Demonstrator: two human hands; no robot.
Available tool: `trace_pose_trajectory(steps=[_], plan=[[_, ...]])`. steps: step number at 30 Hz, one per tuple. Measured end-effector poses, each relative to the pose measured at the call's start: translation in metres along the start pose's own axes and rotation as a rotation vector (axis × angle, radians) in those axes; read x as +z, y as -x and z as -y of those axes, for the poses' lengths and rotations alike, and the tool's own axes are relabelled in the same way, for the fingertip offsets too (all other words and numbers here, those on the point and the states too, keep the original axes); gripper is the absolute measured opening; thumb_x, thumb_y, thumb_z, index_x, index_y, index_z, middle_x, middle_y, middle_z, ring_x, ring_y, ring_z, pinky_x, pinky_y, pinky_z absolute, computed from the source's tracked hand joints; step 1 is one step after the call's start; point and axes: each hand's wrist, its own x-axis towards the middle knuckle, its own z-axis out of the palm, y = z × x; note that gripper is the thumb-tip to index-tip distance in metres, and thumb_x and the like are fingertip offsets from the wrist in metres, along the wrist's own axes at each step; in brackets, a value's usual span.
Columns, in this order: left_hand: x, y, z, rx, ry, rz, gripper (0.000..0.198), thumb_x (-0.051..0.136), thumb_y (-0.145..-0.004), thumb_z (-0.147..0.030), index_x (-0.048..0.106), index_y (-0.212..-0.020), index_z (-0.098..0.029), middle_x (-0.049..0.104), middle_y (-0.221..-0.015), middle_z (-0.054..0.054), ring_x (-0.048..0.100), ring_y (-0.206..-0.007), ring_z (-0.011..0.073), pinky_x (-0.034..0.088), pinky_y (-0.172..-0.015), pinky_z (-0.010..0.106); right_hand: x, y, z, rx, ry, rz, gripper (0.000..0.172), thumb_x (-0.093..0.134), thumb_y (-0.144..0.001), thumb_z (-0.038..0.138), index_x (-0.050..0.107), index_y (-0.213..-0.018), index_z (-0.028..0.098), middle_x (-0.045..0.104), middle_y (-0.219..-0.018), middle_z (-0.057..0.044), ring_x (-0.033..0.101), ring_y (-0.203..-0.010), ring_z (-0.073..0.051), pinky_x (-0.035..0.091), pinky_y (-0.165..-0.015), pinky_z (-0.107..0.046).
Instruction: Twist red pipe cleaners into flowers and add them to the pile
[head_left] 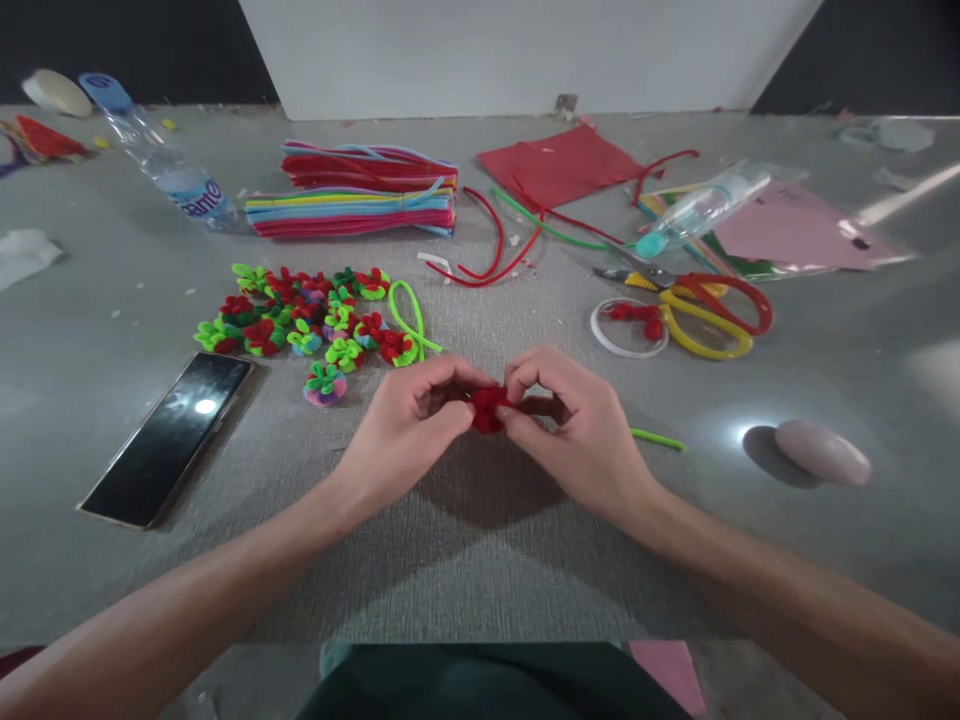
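Note:
Between my two hands, above the grey table, is a small red fuzzy pipe-cleaner piece (489,410). My left hand (409,425) pinches its left side with thumb and forefinger. On the right side, the thumb and fingers of my right hand (574,425) close on the same piece. A green pipe cleaner (658,438) sticks out past my right hand on the table; its other end is hidden. Left of my hands lies a pile of small red and green pipe-cleaner flowers (300,320), with a looped lime pipe cleaner (406,312) beside it.
Bundles of colored pipe cleaners (352,212) lie at the back, near a water bottle (169,165). A phone (169,440) rests at left. Scissors (705,310), a white ring (628,350), a small clear bottle (705,212) and a computer mouse (821,452) are at right. Red felt (559,165) lies behind.

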Motion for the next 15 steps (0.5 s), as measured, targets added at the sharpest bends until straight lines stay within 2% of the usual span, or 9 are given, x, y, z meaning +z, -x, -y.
trace_pose_trajectory(steps=[9,15], plan=[[-0.0011,0.0004,0.0035,0.046,-0.03,-0.016,0.016,0.066,-0.087,-0.013,0.076,-0.099,-0.017,0.08,-0.093,0.003,0.075,-0.087,0.0175,0.058,-0.082,0.029,0.0006,0.0007,-0.0041,0.095,-0.068,0.014,0.014,0.067,-0.086,0.012,0.059,-0.084,0.022,0.065,-0.091,0.001,0.061,-0.084,-0.014,0.049,-0.071,-0.026],[0.0027,0.0043,0.0094,0.15,-0.189,-0.034,0.021,0.074,-0.086,-0.013,0.076,-0.106,-0.02,0.078,-0.098,0.001,0.074,-0.09,0.0165,0.059,-0.083,0.028,-0.0004,-0.0003,-0.0037,0.17,-0.103,-0.004,0.012,0.069,-0.09,0.018,0.06,-0.083,0.022,0.065,-0.087,0.001,0.059,-0.078,-0.013,0.045,-0.066,-0.026]])
